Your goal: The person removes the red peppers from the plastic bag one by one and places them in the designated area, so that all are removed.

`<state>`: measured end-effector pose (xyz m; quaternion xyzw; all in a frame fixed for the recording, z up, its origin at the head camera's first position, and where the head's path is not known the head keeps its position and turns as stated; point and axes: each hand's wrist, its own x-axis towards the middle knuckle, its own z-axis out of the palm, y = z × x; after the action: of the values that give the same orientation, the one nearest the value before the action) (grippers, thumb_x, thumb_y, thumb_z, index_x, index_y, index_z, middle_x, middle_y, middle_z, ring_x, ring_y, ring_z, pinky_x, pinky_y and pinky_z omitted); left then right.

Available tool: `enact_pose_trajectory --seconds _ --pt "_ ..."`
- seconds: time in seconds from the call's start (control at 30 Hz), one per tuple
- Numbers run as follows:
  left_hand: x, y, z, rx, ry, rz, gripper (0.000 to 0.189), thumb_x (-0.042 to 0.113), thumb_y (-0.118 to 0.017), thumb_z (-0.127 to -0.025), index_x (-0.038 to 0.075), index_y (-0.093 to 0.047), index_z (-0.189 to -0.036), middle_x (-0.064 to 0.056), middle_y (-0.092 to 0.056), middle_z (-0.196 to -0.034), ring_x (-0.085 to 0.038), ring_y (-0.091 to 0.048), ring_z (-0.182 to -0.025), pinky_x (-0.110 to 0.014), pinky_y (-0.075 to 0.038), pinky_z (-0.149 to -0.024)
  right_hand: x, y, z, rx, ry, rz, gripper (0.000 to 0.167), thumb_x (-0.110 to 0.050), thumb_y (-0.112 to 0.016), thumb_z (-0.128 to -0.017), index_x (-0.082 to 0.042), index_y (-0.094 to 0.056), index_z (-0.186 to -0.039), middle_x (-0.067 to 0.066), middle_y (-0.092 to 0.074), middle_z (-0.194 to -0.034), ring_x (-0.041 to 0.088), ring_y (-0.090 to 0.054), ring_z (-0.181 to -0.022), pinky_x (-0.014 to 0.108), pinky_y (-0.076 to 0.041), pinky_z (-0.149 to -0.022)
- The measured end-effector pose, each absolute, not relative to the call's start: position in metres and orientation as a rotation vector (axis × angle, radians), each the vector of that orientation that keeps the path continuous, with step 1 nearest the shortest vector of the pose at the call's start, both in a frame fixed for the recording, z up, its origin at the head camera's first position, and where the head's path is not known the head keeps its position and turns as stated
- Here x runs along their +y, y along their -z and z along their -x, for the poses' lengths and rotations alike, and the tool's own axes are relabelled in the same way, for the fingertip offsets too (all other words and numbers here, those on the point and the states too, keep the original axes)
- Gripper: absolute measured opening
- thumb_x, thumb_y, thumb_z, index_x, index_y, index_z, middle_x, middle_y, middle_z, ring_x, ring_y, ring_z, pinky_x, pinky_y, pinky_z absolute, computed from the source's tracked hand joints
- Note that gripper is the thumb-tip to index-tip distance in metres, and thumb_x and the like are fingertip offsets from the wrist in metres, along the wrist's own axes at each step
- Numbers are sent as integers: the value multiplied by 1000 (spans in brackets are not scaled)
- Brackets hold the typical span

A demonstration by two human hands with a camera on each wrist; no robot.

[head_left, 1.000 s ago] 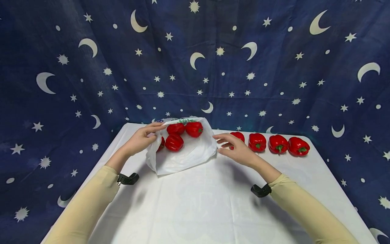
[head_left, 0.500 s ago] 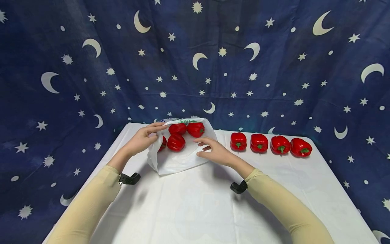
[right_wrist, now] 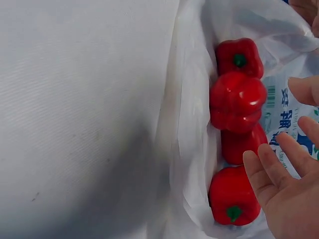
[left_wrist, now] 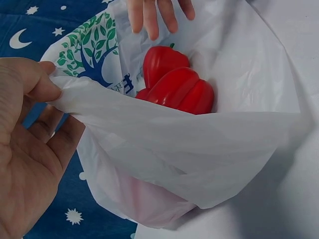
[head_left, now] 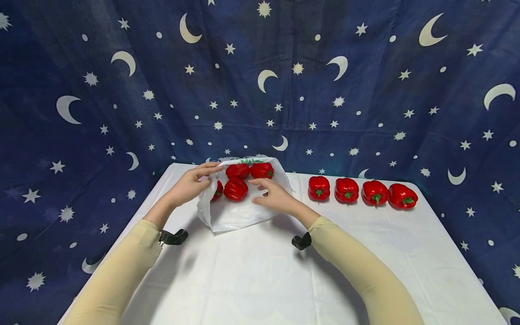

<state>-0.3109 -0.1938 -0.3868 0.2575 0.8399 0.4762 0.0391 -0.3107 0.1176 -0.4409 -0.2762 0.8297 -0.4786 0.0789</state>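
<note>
A white plastic bag [head_left: 231, 219] with a printed green-and-blue tree [left_wrist: 94, 50] lies with its mouth spread. Inside it are several red bell peppers [head_left: 235, 189], huddled together with green stems showing on some. My left hand [head_left: 188, 186] pinches the bag's rim at the left between thumb and fingers, as the left wrist view shows. Over the bag's mouth is my right hand [head_left: 275, 197], its fingers spread and holding nothing. In the right wrist view its fingertips overlap the nearest bell pepper [right_wrist: 234, 196].
To the right of the bag, several more red bell peppers [head_left: 346, 190] stand in a row near the table's back edge. A white cloth covers the table [head_left: 260, 280]. Behind hangs a dark blue curtain [head_left: 243, 81] with moons and stars.
My right hand has moved left from the bag's right edge to over its mouth, uncovering the leftmost pepper of the row. My left hand keeps its grip on the rim.
</note>
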Motion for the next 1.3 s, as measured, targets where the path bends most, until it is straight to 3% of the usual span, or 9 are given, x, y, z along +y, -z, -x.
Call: enact_pose_trajectory --seconds 0.23,0.57,0.73,0.93,1.3 --pt "-197 386 314 2584 -1486 -811 47 0 -50 -101 13 -60 -145 -2 -42 -159 -28 -34 -148 -58 -30 -115 103 446 323 2518 1382 764 64 -11 -72 -92 -5 -48 -151 11 -46 -151 38 -48 -134 48 -46 -105" --pt "-199 380 317 2612 -1480 -783 48 3 -49 -101 15 -60 -146 3 -43 -158 -25 -36 -146 -52 -39 -111 76 456 336 2615 1349 635 73 -23 -77 -89 -5 -45 -153 13 -46 -152 36 -50 -132 45 -45 -106" --pt "-200 374 320 2629 -1485 -787 47 2 -49 -101 14 -60 -146 0 -44 -157 -28 -43 -141 -41 -46 -103 68 458 337 2625 1386 553 76 -24 -78 -88 -9 -45 -154 14 -46 -152 36 -49 -132 46 -44 -106" --pt "-203 369 323 2595 -1529 -773 49 0 -48 -100 13 -60 -146 -2 -45 -157 -26 -43 -141 -26 -47 -95 63 461 340 2603 1455 510 76 -20 -79 -88 -6 -44 -154 11 -46 -154 36 -51 -131 44 -44 -107" --pt "-205 371 325 2555 -1559 -747 50 -2 -48 -99 11 -59 -146 0 -45 -156 -25 -44 -138 -24 -48 -92 56 471 343 2578 1518 472 75 -17 -79 -87 -3 -45 -152 12 -49 -152 32 -53 -128 43 -43 -108"
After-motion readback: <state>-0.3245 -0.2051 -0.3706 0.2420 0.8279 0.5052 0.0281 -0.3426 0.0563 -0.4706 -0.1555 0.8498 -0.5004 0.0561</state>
